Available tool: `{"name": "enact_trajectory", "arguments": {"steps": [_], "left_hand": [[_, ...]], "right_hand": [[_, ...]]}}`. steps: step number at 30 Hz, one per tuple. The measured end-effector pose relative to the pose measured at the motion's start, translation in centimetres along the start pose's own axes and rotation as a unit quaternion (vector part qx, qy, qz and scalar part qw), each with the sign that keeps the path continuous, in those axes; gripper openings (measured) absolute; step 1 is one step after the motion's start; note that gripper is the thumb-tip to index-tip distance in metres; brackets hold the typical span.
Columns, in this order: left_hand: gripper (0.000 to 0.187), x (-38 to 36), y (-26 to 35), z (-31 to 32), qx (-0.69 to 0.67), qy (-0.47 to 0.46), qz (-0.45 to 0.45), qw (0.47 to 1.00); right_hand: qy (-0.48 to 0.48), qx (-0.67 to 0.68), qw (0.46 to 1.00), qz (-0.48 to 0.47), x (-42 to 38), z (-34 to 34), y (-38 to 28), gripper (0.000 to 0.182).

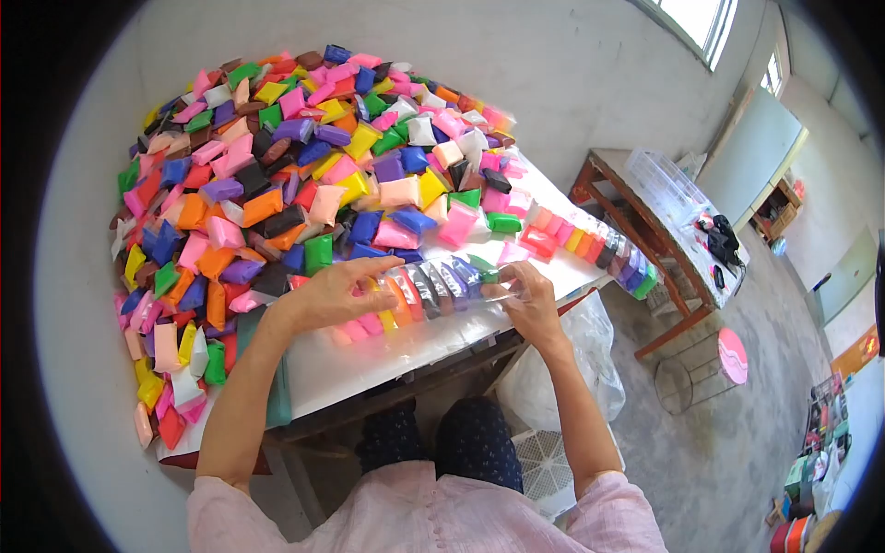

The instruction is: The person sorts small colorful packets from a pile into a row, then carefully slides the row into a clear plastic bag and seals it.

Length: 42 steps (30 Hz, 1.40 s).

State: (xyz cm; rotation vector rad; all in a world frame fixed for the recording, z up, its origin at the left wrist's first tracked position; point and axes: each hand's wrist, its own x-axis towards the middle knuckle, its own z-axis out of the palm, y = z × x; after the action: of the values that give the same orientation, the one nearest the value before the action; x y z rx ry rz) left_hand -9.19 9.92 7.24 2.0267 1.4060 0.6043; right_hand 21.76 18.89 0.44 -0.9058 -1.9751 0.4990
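Observation:
A clear plastic sleeve [442, 288] filled with a row of coloured clay packets lies across the front of the white table [369, 364]. My left hand [336, 293] rests on its left end, fingers over the orange and pink packets. The right end of the sleeve is gripped by my right hand [530, 304]. Behind both hands rises a large heap of coloured clay packets [295, 175] covering most of the table.
A second filled sleeve of packets [590, 244] lies at the table's right edge. A white plastic bag [576, 369] hangs under the table. To the right stand a wooden table [659, 230] with a clear tray [668, 184], and a wire basket [691, 378] on the floor.

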Motion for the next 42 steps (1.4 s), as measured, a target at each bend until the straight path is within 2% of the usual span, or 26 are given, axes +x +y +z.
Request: {"name": "enact_trajectory", "arguments": {"steps": [1,4,7,8,11,14,18,20,21,24,27,30,33,39,42], "left_hand": [[0.068,0.0,0.0,0.0,0.009,-0.004,0.004,1.000],[0.069,-0.3,-0.1,-0.4,0.020,-0.008,0.013,1.000],[0.069,-0.3,-0.3,-0.2,-0.001,-0.009,0.019,1.000],[0.069,-0.2,-0.2,-0.2,-0.003,-0.011,0.018,1.000],[0.066,-0.3,0.0,-0.2,0.002,-0.005,0.024,1.000],[0.064,-0.6,1.3,-0.5,0.062,0.005,0.016,0.998],[0.066,-1.6,2.1,-0.6,0.123,0.051,0.031,0.991],[0.066,-2.4,3.1,-1.1,0.145,0.041,-0.015,0.988],[0.066,-2.9,3.7,-1.3,0.156,0.036,-0.038,0.986],[0.076,-4.7,5.1,-0.3,0.175,0.053,-0.022,0.983],[0.085,-5.7,5.4,1.6,0.259,0.112,0.041,0.959],[0.084,-5.9,4.6,3.1,0.292,0.174,0.062,0.939],[0.076,-5.8,3.3,3.9,0.311,0.193,0.009,0.931],[0.052,-5.4,2.8,3.7,0.188,0.266,0.023,0.945],[0.048,-5.5,2.3,3.6,0.205,0.257,0.030,0.944]], "right_hand": [[0.002,-0.003,1.000,-0.011,0.0,0.1,0.2,0.044],[0.015,0.027,0.999,0.026,-0.4,-0.7,-0.8,0.072],[0.030,-0.010,0.997,-0.066,-0.2,-1.6,-1.3,0.101],[0.007,0.002,0.996,-0.092,0.2,-1.8,-1.2,0.104],[-0.027,0.050,0.989,-0.136,1.2,-1.6,-1.4,0.096],[-0.075,0.113,0.984,-0.111,1.7,-0.8,-0.3,0.077],[-0.045,0.155,0.984,-0.072,2.1,0.1,0.4,0.047],[-0.028,0.131,0.990,-0.052,2.0,0.1,0.0,0.038],[-0.024,0.134,0.989,-0.054,1.8,0.2,-0.1,0.038],[-0.015,0.148,0.988,-0.052,1.6,0.5,0.0,0.037],[-0.012,0.172,0.985,-0.034,1.4,0.7,0.3,0.036],[-0.008,0.180,0.984,-0.016,1.2,0.6,0.2,0.036],[-0.009,0.187,0.982,-0.006,1.1,0.7,0.3,0.036],[0.002,0.210,0.977,-0.025,1.2,0.8,1.3,0.034],[0.019,0.240,0.970,-0.035,1.5,0.9,0.9,0.032]]}}
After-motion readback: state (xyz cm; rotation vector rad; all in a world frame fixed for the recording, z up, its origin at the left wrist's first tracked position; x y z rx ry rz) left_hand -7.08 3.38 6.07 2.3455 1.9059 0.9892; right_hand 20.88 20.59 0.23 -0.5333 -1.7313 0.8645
